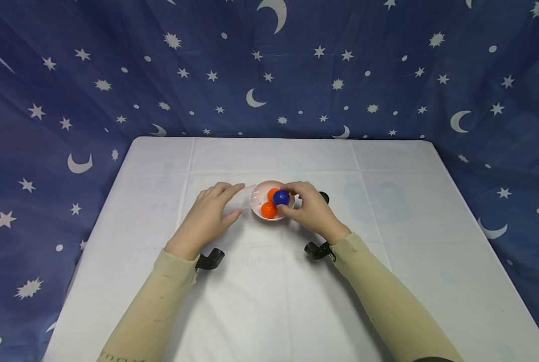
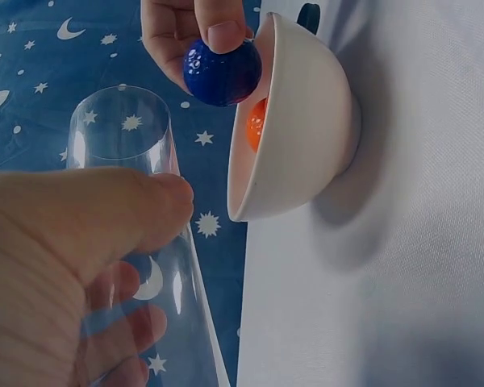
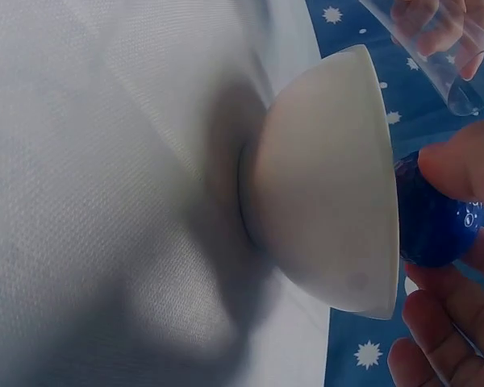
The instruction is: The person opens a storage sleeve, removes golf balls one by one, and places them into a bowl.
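A white bowl (image 1: 257,213) stands on the table with orange balls (image 1: 269,209) inside. My right hand (image 1: 312,208) pinches a shiny blue ball (image 1: 281,197) between thumb and fingertips at the bowl's open top. In the left wrist view the blue ball (image 2: 223,74) overlaps the rim, with one orange ball (image 2: 256,125) showing below it. My left hand (image 1: 208,216) grips a clear, tube-like cup (image 2: 121,121), thumb on one side and fingers on the other. The cup is tilted, its open end toward the bowl, and nothing shows inside it.
A white cloth covers the table (image 1: 269,301). Behind and beside it hangs a dark blue curtain (image 1: 296,65) with stars and moons. Black wrist mounts (image 1: 210,259) stick out from both sleeves close over the table.
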Available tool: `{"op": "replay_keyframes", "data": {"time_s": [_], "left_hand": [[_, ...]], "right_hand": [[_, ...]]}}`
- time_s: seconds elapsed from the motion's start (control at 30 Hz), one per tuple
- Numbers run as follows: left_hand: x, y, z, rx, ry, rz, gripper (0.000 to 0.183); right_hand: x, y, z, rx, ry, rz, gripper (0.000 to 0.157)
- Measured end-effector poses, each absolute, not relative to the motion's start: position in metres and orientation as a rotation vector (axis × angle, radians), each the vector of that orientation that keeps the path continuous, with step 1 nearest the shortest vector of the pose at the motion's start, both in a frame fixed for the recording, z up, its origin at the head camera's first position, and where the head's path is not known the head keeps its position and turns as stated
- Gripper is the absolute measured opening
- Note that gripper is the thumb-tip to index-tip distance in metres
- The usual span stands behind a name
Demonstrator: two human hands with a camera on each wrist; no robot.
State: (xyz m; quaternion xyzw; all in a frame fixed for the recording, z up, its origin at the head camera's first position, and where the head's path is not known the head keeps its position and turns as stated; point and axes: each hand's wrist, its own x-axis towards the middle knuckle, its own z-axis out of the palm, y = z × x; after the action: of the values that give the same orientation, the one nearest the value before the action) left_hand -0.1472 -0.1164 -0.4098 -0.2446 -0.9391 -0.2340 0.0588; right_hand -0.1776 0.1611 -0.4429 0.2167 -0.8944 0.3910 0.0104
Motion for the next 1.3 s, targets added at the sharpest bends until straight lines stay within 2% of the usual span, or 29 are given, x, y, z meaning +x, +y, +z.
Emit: {"op": "replay_keyframes", "data": {"time_s": [1.3], "left_hand": [[-0.146, -0.1192, -0.4162, -0.702, -2.848, -0.789, 0.062]], "right_hand": [[-0.1744, 0.1551, -0.443, 0.615, -2.877, 1.113, 0.044]]}}
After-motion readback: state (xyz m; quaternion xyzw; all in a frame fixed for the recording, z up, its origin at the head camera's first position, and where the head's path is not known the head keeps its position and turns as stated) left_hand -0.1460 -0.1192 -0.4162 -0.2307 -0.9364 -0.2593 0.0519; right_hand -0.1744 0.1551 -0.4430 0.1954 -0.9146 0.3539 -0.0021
